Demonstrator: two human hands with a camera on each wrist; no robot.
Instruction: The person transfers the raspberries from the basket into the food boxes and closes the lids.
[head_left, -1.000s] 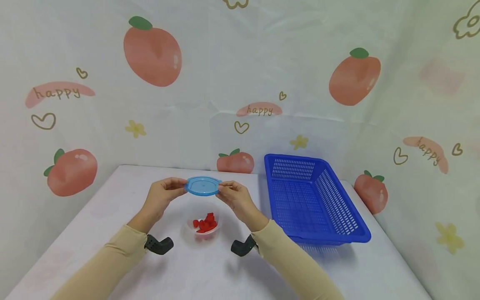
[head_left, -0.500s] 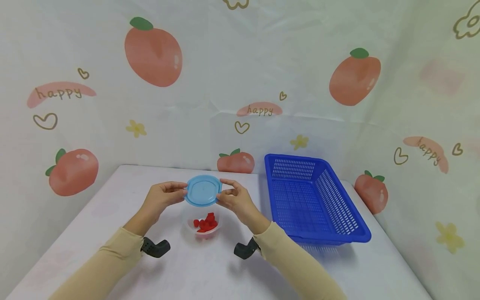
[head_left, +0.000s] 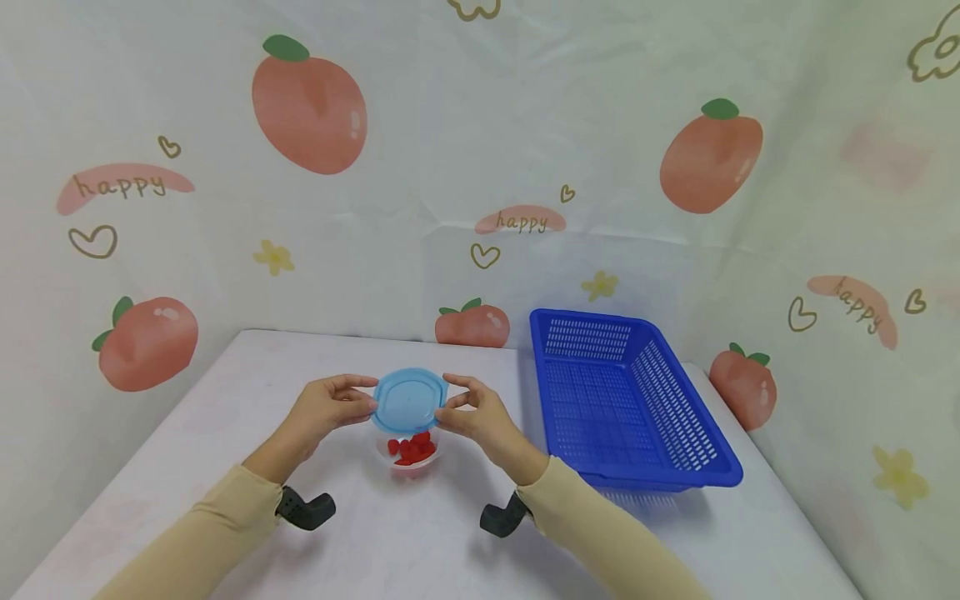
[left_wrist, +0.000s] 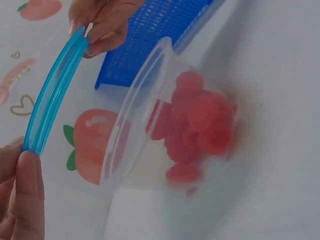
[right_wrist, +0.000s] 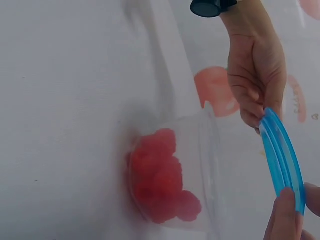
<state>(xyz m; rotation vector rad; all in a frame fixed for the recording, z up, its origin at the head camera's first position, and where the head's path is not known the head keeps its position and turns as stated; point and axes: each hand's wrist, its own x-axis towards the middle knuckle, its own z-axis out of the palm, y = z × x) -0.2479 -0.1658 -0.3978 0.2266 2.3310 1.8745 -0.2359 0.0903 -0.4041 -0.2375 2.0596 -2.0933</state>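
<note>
Between both hands is a light-blue translucent lid [head_left: 409,402], apart from and above a clear bowl [head_left: 408,472]. My left hand [head_left: 322,414] pinches the lid's left edge between thumb and fingers. On the opposite edge, my right hand [head_left: 486,422] pinches it the same way. Several small red lumps [head_left: 414,452] lie in the bowl, whose far part the lid hides in the head view. Through the bowl's wall [right_wrist: 195,145] in the right wrist view, the red lumps [right_wrist: 157,175] look rounded and blurred. Seen edge-on in the left wrist view, the lid [left_wrist: 56,92] is slightly bowed.
A large blue perforated basket [head_left: 637,483] stands on the table to the right of the right hand. The white tabletop [head_left: 390,550] reaches back to a cloth backdrop [head_left: 405,167] printed with fruit. Dark wrist mounts [head_left: 306,508] are on both forearms.
The lid has tilted so that its face shows more, and both hands have lowered it toward the bowl. Bowl and basket stay in place.
</note>
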